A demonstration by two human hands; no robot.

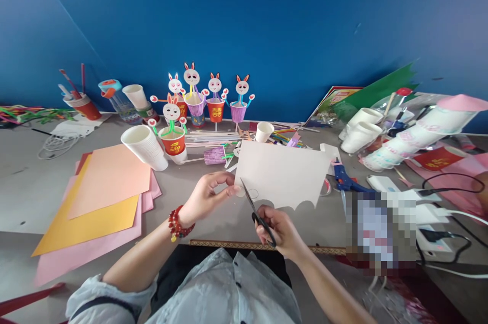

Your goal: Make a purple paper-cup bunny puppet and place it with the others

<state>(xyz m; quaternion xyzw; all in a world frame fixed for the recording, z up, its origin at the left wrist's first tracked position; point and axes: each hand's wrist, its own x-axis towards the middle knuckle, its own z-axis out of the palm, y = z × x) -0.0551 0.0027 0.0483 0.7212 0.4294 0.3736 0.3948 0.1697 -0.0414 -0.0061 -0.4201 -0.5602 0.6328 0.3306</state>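
Observation:
My left hand (pixel 208 195), with a red bead bracelet on the wrist, pinches the lower left corner of a white paper sheet (pixel 284 171) held above the table. My right hand (pixel 280 230) grips black-handled scissors (pixel 256 209), whose blades point up into the sheet's lower edge beside small pencilled ovals. The sheet's bottom edge further right has scalloped cut-outs.
Orange, yellow and pink paper sheets (pixel 102 192) lie at left beside a stack of white paper cups (pixel 145 147). Paper-cup bunny figures (pixel 206 97) stand at the back. A blue glue gun (pixel 345 179), more cup stacks (pixel 360 133), sticks, cables and chargers crowd the right.

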